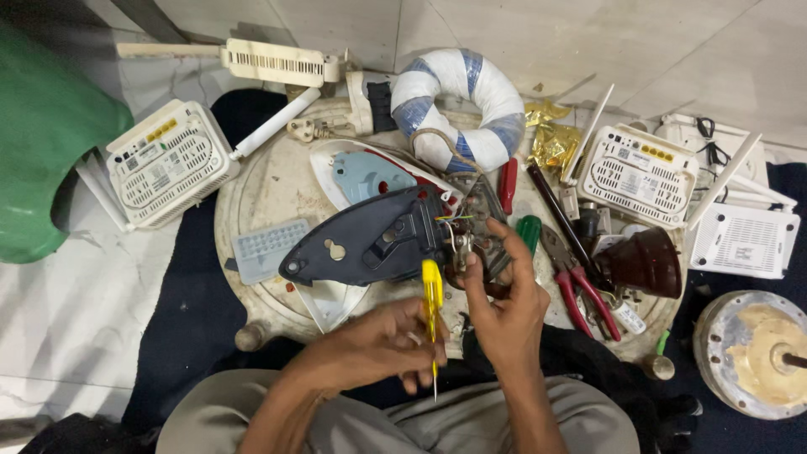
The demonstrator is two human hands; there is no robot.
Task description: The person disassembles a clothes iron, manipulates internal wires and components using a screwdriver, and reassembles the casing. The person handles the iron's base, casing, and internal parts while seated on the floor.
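Left hand [374,345] grips a yellow screwdriver [432,313]; right hand [504,307] pinches the iron's [370,240] wiring [471,231], fingertips hiding the terminals.

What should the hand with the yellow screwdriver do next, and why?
Probably turn the yellow screwdriver around. The left hand holds it with its metal tip pointing back toward the person, while the right hand pinches the wired part at the dark iron base.
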